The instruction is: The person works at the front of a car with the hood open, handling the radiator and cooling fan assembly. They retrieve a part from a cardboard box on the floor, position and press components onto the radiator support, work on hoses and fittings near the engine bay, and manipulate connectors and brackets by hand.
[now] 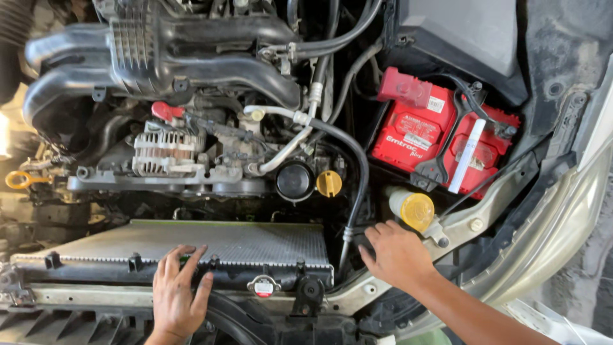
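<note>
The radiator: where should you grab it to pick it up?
Grip the radiator by its black top tank, one hand toward each end, coming from above. The long edge lies bare and flat there. The left hand already rests on it; the right hand is off its end, near a hose.

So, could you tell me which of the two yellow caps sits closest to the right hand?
The larger translucent yellow cap, just above the right hand; the smaller solid yellow cap sits farther left beside the black oil filter.
</note>
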The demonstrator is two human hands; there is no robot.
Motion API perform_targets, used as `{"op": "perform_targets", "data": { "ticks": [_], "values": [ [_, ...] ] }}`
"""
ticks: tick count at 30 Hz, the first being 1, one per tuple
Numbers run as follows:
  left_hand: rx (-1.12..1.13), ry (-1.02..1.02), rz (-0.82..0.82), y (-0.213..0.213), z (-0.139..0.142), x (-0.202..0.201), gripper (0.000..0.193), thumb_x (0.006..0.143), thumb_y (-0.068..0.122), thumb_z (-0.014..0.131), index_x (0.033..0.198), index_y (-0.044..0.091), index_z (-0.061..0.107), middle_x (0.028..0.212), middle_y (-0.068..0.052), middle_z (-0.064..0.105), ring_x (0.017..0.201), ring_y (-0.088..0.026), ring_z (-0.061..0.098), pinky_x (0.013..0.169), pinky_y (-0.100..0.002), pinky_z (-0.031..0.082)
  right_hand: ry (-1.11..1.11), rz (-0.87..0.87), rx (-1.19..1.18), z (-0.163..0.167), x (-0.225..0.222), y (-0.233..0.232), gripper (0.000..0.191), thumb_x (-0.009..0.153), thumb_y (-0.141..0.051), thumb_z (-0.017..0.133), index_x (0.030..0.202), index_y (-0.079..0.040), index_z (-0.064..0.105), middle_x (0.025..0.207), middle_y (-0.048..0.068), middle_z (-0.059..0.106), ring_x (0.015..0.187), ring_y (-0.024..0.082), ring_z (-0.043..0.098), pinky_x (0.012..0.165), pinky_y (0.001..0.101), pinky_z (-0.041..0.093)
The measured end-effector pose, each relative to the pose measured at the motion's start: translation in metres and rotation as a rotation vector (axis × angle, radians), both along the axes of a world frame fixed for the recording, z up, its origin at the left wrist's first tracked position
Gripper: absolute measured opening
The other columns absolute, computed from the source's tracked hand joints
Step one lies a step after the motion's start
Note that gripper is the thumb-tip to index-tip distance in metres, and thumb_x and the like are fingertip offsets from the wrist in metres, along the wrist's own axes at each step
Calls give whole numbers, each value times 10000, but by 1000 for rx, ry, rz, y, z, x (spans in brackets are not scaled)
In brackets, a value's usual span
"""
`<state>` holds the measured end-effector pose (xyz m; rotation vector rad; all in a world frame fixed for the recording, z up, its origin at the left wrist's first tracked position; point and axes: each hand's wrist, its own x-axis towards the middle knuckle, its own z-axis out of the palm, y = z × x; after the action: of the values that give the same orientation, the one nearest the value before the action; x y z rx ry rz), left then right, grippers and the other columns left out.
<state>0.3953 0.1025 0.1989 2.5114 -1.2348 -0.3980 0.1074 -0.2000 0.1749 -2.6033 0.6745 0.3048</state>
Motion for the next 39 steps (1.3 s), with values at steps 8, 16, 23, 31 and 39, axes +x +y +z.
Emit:
{"op": "perform_targets", "data": {
  "ticks": [8,16,23,31,39],
  "values": [
    [12,23,10,-1,-2,0,538,802,266,635,1315,105,644,1311,-138,567,1269,-382,488,1075,-493,370,18,5,13,-1,-2,-3,277,818,-345,697,837,-73,650,820,95,649,872,299,636,692,417,562],
    [29,37,6,-7,-1,-4,538,802,236,634,1321,99,642,1317,-153,556,1251,-380,502,1072,-481,380,14,-8,27,-3,-6,-10,270,844,-343,688,820,-80,630,802,85,634,864,279,632,680,398,561],
    [106,22,-23,-12,-6,-10,542,810,231,633,1342,128,637,1304,-155,554,1208,-384,509,1063,-481,383,-110,-75,60,-6,-19,-18,239,854,-319,688,828,-88,633,800,79,633,839,271,632,675,397,547],
    [191,0,-61,-15,-9,-18,551,839,250,628,1379,139,618,1311,-156,548,1223,-388,500,1079,-479,378,-296,-114,78,-15,-37,-23,205,862,-276,697,833,-83,631,784,80,622,803,271,631,678,399,541],
    [250,-30,-39,-16,-4,-23,566,833,259,643,1386,144,613,1327,-155,547,1243,-388,498,1075,-482,374,-333,-120,87,-13,-42,-21,210,866,-268,698,812,-77,629,782,92,624,807,282,638,672,414,542]
  ]
}}
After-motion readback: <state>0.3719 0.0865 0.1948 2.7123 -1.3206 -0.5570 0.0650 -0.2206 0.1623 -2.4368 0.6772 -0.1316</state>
